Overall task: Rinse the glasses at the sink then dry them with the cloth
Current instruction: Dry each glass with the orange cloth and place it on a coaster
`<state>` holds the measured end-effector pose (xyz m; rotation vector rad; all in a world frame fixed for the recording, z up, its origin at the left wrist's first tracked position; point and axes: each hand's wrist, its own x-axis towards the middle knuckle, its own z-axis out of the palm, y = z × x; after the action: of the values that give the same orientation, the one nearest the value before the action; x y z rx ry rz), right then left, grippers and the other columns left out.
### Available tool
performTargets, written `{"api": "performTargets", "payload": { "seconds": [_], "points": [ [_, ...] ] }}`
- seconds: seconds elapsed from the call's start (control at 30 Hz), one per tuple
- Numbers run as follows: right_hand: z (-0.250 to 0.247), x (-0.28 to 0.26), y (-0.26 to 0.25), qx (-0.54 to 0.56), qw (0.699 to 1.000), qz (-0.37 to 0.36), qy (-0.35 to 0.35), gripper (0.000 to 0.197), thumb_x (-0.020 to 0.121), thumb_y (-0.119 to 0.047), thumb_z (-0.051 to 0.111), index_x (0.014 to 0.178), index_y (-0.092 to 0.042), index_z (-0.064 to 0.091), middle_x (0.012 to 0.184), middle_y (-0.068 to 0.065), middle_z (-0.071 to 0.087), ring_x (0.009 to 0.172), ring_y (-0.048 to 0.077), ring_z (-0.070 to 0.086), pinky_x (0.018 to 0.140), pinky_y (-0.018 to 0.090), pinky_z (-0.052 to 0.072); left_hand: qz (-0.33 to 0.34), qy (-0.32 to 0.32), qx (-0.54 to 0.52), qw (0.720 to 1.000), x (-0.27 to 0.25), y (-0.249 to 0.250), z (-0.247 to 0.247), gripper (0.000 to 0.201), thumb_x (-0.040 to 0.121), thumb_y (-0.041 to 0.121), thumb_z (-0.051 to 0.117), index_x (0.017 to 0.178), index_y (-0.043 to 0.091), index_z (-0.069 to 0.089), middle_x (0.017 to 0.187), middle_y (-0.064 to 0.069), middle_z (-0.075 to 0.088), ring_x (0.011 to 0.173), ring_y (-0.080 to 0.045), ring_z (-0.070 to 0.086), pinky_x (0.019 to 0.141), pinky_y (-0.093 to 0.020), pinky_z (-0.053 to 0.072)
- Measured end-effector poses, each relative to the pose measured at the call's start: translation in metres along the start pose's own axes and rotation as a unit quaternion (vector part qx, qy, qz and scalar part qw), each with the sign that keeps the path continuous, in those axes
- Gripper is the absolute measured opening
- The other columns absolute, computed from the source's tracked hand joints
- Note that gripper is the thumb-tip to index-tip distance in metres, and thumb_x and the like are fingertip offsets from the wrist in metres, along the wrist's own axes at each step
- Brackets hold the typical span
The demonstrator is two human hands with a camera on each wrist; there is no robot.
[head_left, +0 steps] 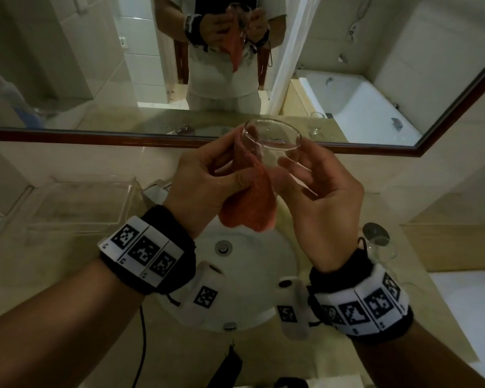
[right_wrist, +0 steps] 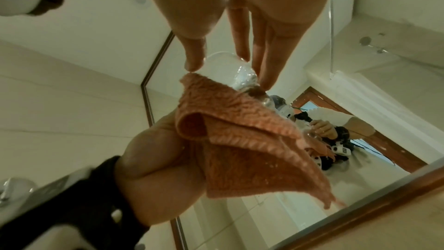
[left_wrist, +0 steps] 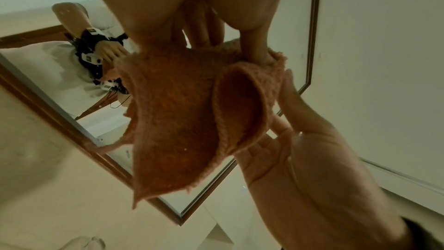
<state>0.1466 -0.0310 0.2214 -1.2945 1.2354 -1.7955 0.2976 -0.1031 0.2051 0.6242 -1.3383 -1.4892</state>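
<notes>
Above the sink [head_left: 277, 275] I hold a clear glass [head_left: 272, 138], tilted with its rim toward the mirror. My right hand [head_left: 300, 169] grips its lower part between thumb and fingertips; the right wrist view shows the right hand [right_wrist: 228, 71] round the wet glass [right_wrist: 242, 75]. My left hand [head_left: 230, 169] pinches an orange knitted cloth [head_left: 249, 205] against the glass's left side. The cloth [left_wrist: 182, 111] hangs down in folds from my left hand [left_wrist: 230, 48]. A second, stemmed glass [head_left: 381, 247] stands on the counter to the right.
A clear plastic tray [head_left: 81, 205] sits on the counter at the left, beside the tap [head_left: 157, 191]. The framed wall mirror [head_left: 67, 134] runs behind the basin and reflects me. The drain [head_left: 223, 247] lies below the cloth. A black cable [head_left: 143, 345] hangs near the counter's front edge.
</notes>
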Motion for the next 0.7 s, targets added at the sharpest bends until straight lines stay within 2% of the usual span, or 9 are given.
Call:
{"api": "performTargets", "payload": {
  "seconds": [0.13,0.2,0.23,0.3,0.33,0.37,0.47,0.63,0.7],
  "points": [
    [-0.013,0.013,0.005,0.04,0.998,0.016,-0.046,0.054,0.081,-0.016,0.077,0.13,-0.002,0.06,0.119,0.012,0.07,0.103,0.021,0.073,0.082,0.031,0.06,-0.014,-0.028,0.0,1.0,0.001,0.004,-0.008,0.065,0.077,0.009,0.072,0.139,0.004,0.053,0.122,-0.01,0.071,0.119,-0.028,0.065,0.102,-0.046,0.051],
    [-0.021,0.021,0.005,0.073,0.992,0.035,-0.098,0.056,0.086,-0.021,0.071,0.136,-0.001,0.055,0.127,0.02,0.064,0.108,0.026,0.07,0.089,0.037,0.058,-0.022,-0.044,-0.001,0.999,0.002,0.008,-0.009,0.065,0.076,0.009,0.071,0.138,0.001,0.052,0.116,-0.009,0.073,0.109,-0.026,0.069,0.093,-0.042,0.055],
    [-0.024,0.024,0.004,0.078,0.989,0.044,-0.118,0.058,0.087,-0.021,0.068,0.138,0.001,0.052,0.124,0.02,0.065,0.105,0.023,0.071,0.088,0.036,0.057,-0.023,-0.048,-0.004,0.999,0.002,0.008,-0.009,0.064,0.077,0.008,0.07,0.138,0.0,0.052,0.115,-0.009,0.074,0.107,-0.026,0.07,0.09,-0.04,0.056],
    [-0.024,0.025,0.002,0.04,0.992,0.046,-0.108,0.054,0.089,-0.016,0.063,0.139,0.003,0.052,0.106,0.015,0.069,0.078,0.002,0.071,0.071,0.015,0.055,-0.019,-0.037,-0.009,0.999,0.001,0.009,-0.009,0.065,0.077,0.007,0.07,0.138,-0.001,0.052,0.119,-0.011,0.072,0.11,-0.029,0.068,0.092,-0.043,0.056],
    [-0.022,0.024,0.002,0.017,0.996,0.037,-0.086,0.049,0.089,-0.013,0.063,0.136,0.001,0.055,0.099,0.012,0.071,0.068,-0.002,0.067,0.064,0.008,0.05,-0.016,-0.022,-0.009,1.0,0.001,0.009,-0.01,0.066,0.076,0.007,0.072,0.138,0.0,0.052,0.122,-0.012,0.07,0.114,-0.03,0.067,0.095,-0.045,0.055],
    [-0.019,0.022,0.003,-0.002,0.998,0.022,-0.056,0.043,0.09,-0.011,0.066,0.132,0.0,0.06,0.096,0.011,0.072,0.068,-0.002,0.066,0.063,0.009,0.05,-0.01,-0.008,-0.006,1.0,0.0,0.008,-0.01,0.067,0.074,0.007,0.073,0.138,0.002,0.053,0.124,-0.012,0.07,0.118,-0.031,0.065,0.099,-0.047,0.053],
    [-0.007,0.011,0.003,-0.042,0.999,-0.014,-0.019,0.034,0.089,-0.013,0.07,0.122,-0.003,0.066,0.1,0.007,0.076,0.091,0.014,0.074,0.082,0.03,0.059,0.01,0.012,0.008,1.0,-0.001,0.008,-0.009,0.064,0.072,0.005,0.076,0.133,0.012,0.057,0.124,-0.006,0.071,0.119,-0.026,0.065,0.098,-0.04,0.054],
    [0.002,0.008,-0.002,-0.003,0.999,0.027,-0.039,0.063,0.071,-0.017,0.08,0.13,-0.006,0.061,0.121,0.014,0.065,0.1,0.013,0.072,0.081,0.025,0.059,0.023,0.0,0.035,0.999,-0.004,0.012,-0.006,0.064,0.072,0.003,0.076,0.131,0.016,0.058,0.123,-0.003,0.071,0.117,-0.021,0.067,0.096,-0.033,0.054],
    [-0.002,0.014,-0.002,0.001,0.998,0.027,-0.056,0.064,0.071,-0.019,0.079,0.131,-0.007,0.06,0.115,0.016,0.068,0.096,0.014,0.072,0.081,0.025,0.058,0.022,-0.005,0.033,0.999,-0.004,0.013,-0.009,0.066,0.071,0.002,0.075,0.134,0.009,0.056,0.121,-0.002,0.071,0.117,-0.023,0.066,0.1,-0.037,0.053]
  ]
}}
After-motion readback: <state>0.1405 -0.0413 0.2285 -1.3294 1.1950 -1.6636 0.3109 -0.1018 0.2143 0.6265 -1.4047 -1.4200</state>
